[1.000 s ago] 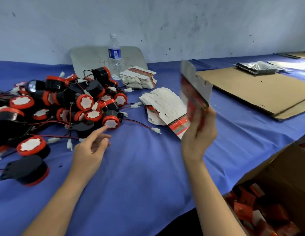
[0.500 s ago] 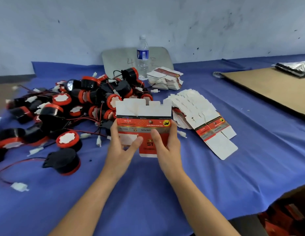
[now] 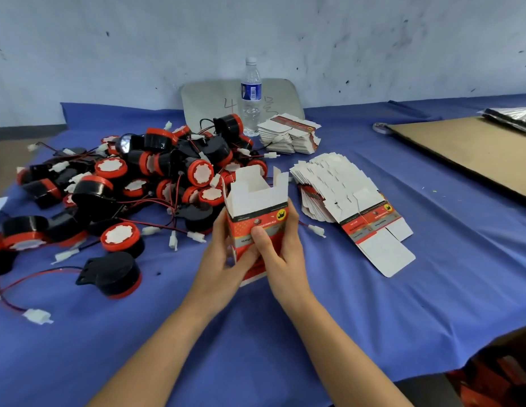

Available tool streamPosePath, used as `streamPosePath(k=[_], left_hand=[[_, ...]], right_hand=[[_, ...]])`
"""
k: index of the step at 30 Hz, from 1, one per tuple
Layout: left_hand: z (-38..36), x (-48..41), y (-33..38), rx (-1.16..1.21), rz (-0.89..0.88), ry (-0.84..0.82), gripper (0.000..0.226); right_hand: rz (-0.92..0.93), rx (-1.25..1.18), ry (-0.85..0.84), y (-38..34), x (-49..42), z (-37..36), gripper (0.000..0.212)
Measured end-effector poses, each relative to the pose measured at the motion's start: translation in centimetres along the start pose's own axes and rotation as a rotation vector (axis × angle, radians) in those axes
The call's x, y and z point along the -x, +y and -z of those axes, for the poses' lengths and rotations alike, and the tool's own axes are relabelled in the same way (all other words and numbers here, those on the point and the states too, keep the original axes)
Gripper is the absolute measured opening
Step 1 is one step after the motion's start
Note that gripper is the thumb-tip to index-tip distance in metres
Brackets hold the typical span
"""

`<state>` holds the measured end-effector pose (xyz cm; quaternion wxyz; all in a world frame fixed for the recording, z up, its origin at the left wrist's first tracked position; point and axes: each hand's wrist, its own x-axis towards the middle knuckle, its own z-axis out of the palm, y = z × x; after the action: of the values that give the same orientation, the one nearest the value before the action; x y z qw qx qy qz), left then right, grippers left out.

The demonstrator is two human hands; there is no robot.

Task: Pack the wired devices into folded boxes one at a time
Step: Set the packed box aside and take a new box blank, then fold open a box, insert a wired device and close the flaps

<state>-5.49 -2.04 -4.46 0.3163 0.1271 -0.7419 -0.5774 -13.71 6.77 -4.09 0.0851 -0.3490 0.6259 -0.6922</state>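
Hands at centre: left hand [image 3: 223, 259] and right hand [image 3: 281, 254] both grasp the opened box [image 3: 257, 218] above the blue table [image 3: 285, 333], beside the piled wired devices [image 3: 156, 177].

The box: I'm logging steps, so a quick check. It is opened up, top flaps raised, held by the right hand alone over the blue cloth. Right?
Not quite. The head view shows both hands holding the box: the left hand grips its left side, and the right hand grips its right side. The rest holds: it is opened up, top flaps raised, over the blue cloth.
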Motion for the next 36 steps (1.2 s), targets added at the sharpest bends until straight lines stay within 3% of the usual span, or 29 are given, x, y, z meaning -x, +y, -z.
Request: streamPosePath(k=[4,8,12,13,16,18,21,24,30,36], left_hand=[[-0.6,0.7,0.7,-0.056,-0.017,-0.091,0.033],[-0.8,0.9,1.2,-0.035,-0.003,-0.137,0.043],[-0.6,0.9,1.4,-0.050,-0.002,-0.111,0.036],[-0.5,0.8,1.3,-0.047,-0.003,-0.085,0.038],[-0.4,0.2,1.1,-0.009,0.001,0.041,0.086],[-0.1,-0.1,0.8,-0.005,-0.013,0.089,0.101],[0.2,-0.2,0.6,-0.005,-0.042,0.102,0.094],[0.2,-0.3,0.3,-0.004,-0.028,0.069,0.087],[0.1,-0.1,0.5,-0.075,-0.023,0.040,0.080],[0.2,0.0,0.4,-0.096,0.013,0.008,0.080]], right_hand=[[0.038,0.075,-0.083,-0.1,-0.2,-0.2,0.064],[0.042,0.075,-0.101,-0.1,-0.2,-0.1,0.061],[0.059,-0.007,0.025,-0.2,-0.1,0.0,0.072],[0.060,-0.039,0.068,-0.3,-0.1,0.0,0.074],[0.148,-0.069,0.109,-0.7,0.0,0.3,0.065],[0.158,-0.130,0.077,-0.8,0.2,0.3,0.060],[0.068,-0.257,0.068,-1.0,0.3,0.4,0.068],[0.001,-0.290,0.098,-1.1,0.2,0.7,0.055],[0.077,-0.237,0.136,-1.5,0.0,0.8,0.030],[0.113,-0.200,0.191,-1.1,-0.1,0.9,0.036]])
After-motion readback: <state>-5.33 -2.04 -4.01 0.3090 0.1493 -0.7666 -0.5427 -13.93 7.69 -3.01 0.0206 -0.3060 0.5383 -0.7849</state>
